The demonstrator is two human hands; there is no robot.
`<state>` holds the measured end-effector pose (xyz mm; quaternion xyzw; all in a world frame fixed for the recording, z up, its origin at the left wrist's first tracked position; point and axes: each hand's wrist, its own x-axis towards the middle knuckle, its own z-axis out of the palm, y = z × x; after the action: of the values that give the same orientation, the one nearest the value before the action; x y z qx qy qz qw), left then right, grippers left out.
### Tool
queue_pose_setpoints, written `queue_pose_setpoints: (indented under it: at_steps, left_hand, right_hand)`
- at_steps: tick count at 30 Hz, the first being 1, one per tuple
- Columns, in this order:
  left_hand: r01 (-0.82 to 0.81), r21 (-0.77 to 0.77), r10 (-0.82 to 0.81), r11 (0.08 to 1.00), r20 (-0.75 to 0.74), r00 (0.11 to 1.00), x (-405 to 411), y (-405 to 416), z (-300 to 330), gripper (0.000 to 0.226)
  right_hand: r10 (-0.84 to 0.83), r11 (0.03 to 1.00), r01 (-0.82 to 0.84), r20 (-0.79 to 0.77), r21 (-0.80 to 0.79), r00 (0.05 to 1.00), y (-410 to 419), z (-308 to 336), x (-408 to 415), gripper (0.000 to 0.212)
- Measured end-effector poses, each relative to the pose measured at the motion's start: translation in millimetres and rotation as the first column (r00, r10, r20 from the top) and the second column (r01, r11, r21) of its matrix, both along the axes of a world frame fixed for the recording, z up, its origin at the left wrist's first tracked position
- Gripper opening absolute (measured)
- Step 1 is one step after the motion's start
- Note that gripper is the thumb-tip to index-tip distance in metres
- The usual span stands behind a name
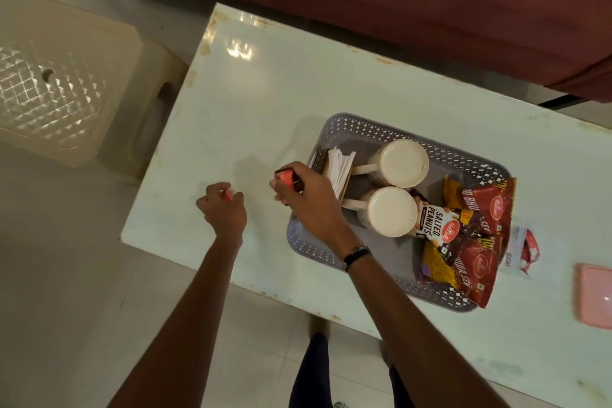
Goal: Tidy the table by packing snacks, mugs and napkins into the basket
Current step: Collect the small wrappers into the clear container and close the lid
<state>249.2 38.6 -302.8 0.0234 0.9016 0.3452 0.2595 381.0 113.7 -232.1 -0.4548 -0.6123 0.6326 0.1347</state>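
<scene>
Both hands' fingers curl, each pinching 1 small, possibly red, wrapper: left hand [222, 209], right hand [306, 197].

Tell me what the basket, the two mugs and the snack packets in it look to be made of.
The basket looks like moulded grey plastic with a matte finish: its walls are pierced in a regular lattice. The two mugs appear to be glazed ceramic, cream and smooth with a soft sheen, though plastic is possible. The snack packets look like printed glossy foil or plastic film, crinkled and catching light.
</scene>
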Motion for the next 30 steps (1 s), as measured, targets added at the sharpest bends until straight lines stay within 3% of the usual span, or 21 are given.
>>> queue_pose_setpoints:
  at_steps: [3, 5, 8, 13, 17, 27, 30]
  left_hand:
    - [-0.245, 0.243, 0.164, 0.939, 0.31, 0.936, 14, 5, 27, 0.019]
    - [-0.257, 0.369, 0.091, 0.893, 0.412, 0.907, 34, 8, 56, 0.018]
    - [-0.149, 0.519, -0.107, 0.842, 0.429, 0.897, 73, 12, 94, 0.027]
    - [0.0, 0.559, -0.258, 0.829, 0.384, 0.887, 152, 30, 125, 0.032]
    - [0.095, 0.566, -0.345, 0.819, 0.353, 0.87, 215, 47, 127, 0.029]
    - [0.26, 0.544, -0.521, 0.798, 0.405, 0.751, 385, 63, 108, 0.022]
    - [0.326, 0.509, -0.538, 0.796, 0.35, 0.766, 422, 70, 91, 0.018]
  right_hand:
    - [-0.041, 0.999, 0.04, -0.012, -0.028, 0.999, -12, 5, 14, 0.017]
    - [-0.096, 0.995, 0.095, -0.035, -0.043, 0.995, -17, 11, 26, 0.012]
    - [-0.211, 0.978, 0.211, -0.051, -0.006, 0.976, -17, 23, 50, 0.011]
    - [-0.388, 0.919, 0.392, -0.08, 0.037, 0.918, -7, 43, 114, 0.016]
    - [-0.506, 0.862, 0.503, -0.066, -0.065, 0.86, -2, 55, 184, 0.018]
    - [-0.707, 0.696, 0.718, 0.158, -0.016, 0.689, -7, 42, 368, 0.013]
    - [-0.731, 0.662, 0.749, 0.194, -0.032, 0.655, -8, 31, 399, 0.012]
